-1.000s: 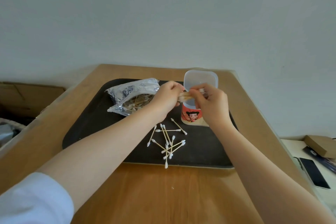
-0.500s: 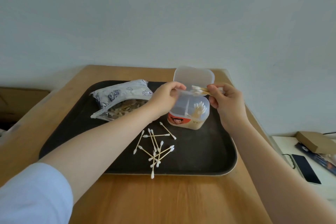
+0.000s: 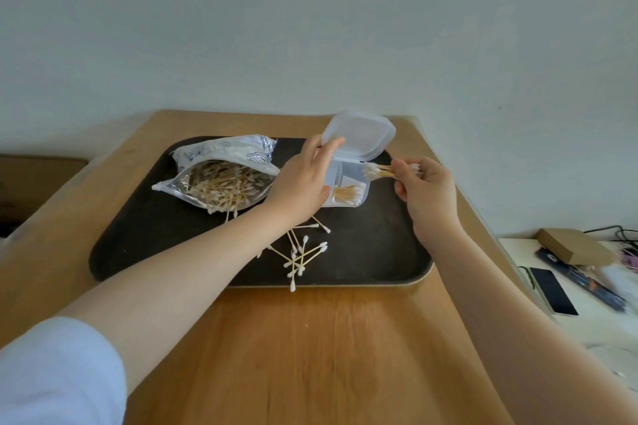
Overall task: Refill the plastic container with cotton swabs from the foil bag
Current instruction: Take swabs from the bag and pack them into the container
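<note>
R hand [image 3: 426, 195]: fingers curled, pinching a small bundle of cotton swabs [image 3: 379, 171] by the far end; white tips point left, held just above the right rim of the plastic container [image 3: 348, 185].

L hand [image 3: 303, 183]: fingers fairly straight, fingertips on the near-left edge of the hinged lid [image 3: 360, 138]; palm covers the container's left part. Whether thumb grips the container wall – can't tell, hidden.

Plastic container: translucent, lying on tray, lid open & tilted up toward the wall. Inside w/ dividers; near-right compartment holds a few swabs [image 3: 347, 193], wooden sticks, lying flat. Other compartments: partly hidden by L hand.

Foil bag [image 3: 221, 179]: left of container, touching or just beside L wrist area, mouth open toward the camera; full of swabs, a few spilling out at the near edge onto the tray.

Loose swabs [image 3: 302, 252]: approx a dozen, scattered & crossed on tray near its front edge, below L forearm; one hangs over the front rim.

Tray [image 3: 379, 262]: dark, rounded corners, on wooden table [image 3: 310, 355].

Misc.: white sleeve [image 3: 58, 373] on L arm, bottom left. Side surface at right w/ phone [image 3: 552, 290] and cardboard box [image 3: 573, 245], blurred. Plain wall behind.
</note>
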`<state>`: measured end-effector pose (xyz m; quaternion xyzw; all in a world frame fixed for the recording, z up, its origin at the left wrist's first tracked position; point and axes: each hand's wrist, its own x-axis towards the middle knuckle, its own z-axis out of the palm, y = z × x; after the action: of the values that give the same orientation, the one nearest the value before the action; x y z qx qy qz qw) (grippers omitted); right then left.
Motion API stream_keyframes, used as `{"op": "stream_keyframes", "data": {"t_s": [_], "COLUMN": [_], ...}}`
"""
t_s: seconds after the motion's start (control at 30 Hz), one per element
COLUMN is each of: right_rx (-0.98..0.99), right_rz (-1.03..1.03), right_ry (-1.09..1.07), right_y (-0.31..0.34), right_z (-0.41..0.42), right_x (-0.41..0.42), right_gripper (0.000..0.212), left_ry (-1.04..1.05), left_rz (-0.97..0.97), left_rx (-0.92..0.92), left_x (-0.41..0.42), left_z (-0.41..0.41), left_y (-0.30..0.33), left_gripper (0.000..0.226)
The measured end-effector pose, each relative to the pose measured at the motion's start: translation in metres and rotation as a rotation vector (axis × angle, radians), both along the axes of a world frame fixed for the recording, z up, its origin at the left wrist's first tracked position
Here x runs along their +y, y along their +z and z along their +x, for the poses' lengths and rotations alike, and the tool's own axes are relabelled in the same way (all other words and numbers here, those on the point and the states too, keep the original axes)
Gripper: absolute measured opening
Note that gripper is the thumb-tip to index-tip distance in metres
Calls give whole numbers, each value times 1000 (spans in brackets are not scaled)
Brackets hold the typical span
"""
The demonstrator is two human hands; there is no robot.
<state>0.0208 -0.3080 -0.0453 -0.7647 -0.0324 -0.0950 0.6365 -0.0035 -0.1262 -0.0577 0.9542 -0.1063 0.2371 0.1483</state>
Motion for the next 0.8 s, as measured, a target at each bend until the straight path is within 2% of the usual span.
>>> {"op": "stream_keyframes", "data": {"t_s": [0.13,0.27,0.47,0.53,0.6,0.7,0.8], "right_rx": [-187,-465,-669,-707,-712,-603,-695], "right_rz": [-236,-467,-864,-964,-941,-738,-872], "right_ry": [-6,33,194,223,222,142,169], "right_y": [-7,-12,-23,-25,-27,-25,-27], "right_z": [-3,2,25,33,34,36,42], "right_x": [4,23,48,52,52,44,40], "right_gripper": [9,13,8,15,15,13,15], "left_ry": [5,15,-15,-13,-3,-7,-29], "left_rz": [20,-52,-127,-189,-234,-274,-272], "left_rx": [50,83,62,58,57,71,83], "left_x": [0,1,9,14,18,23,24], "left_z": [-2,-4,-3,-1,1,4,9], "left_y": [0,3,-3,-6,-7,-6,-5], "left_gripper": [84,89,92,92,93,94,94]}}
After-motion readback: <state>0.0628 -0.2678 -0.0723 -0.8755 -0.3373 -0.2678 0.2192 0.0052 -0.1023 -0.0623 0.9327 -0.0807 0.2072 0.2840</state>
